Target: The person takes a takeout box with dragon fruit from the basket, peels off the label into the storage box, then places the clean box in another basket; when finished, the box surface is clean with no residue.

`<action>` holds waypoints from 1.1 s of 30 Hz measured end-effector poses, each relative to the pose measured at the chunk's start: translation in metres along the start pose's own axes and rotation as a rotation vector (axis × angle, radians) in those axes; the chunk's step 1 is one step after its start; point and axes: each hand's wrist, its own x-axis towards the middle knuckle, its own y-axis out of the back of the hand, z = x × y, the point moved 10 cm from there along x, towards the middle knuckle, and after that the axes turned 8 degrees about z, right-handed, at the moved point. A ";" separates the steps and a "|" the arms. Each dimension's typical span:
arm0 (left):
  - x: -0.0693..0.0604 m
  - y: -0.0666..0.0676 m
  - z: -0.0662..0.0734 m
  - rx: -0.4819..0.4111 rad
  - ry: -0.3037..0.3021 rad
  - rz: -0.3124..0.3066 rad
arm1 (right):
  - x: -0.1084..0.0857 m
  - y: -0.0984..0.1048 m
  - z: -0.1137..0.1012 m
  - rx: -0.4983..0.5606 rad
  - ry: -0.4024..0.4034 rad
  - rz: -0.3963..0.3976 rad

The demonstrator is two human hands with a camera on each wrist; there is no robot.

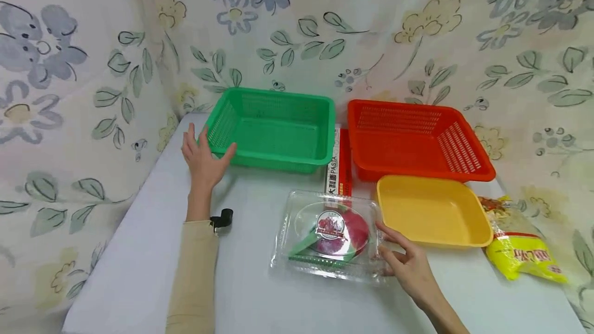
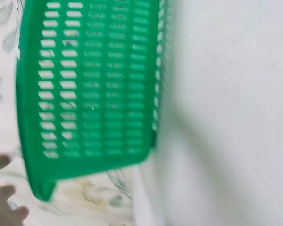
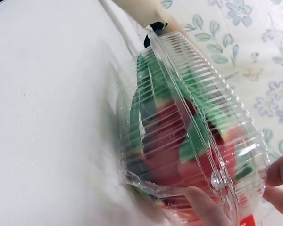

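1. Box (image 1: 329,236), head view: short of the pasta pack (image 1: 345,156), left of the yellow tray (image 1: 431,215); red-and-green contents (image 1: 356,231) show through. Right hand (image 1: 408,267) pinches its right edge. Left hand (image 1: 204,161) spread at the green basket's (image 1: 278,161) near-left corner; contact unclear.
2. Left wrist view: fingertips at frame edge, apart from one another, just beside the basket; no hold visible.
3. Right wrist view: thumb one side of box, fingers opposite. Thin plastic probably flexes, so best to pinch lightly across the seam, keep it level; left hand under the far side would steady it.
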 end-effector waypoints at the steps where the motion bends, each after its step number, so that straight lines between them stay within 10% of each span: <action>1: 0.000 0.005 0.015 -0.003 -0.059 0.050 | 0.000 0.000 0.000 -0.007 -0.007 0.002; 5: -0.027 0.014 0.089 -0.176 -0.330 0.132 | -0.001 -0.002 -0.001 -0.021 0.010 0.003; 10: -0.099 -0.014 0.142 -0.470 -0.447 -0.250 | -0.002 -0.001 -0.009 -0.049 0.123 -0.004; 14: -0.137 -0.035 0.139 -0.471 -0.414 -0.462 | 0.000 0.001 -0.019 -0.091 0.243 -0.005; 22: -0.159 -0.056 0.127 -0.479 -0.322 -0.628 | 0.002 0.004 -0.016 -0.115 0.211 -0.021; 33: -0.169 -0.063 0.126 -0.550 -0.315 -0.696 | 0.005 0.003 -0.011 -0.181 0.128 -0.070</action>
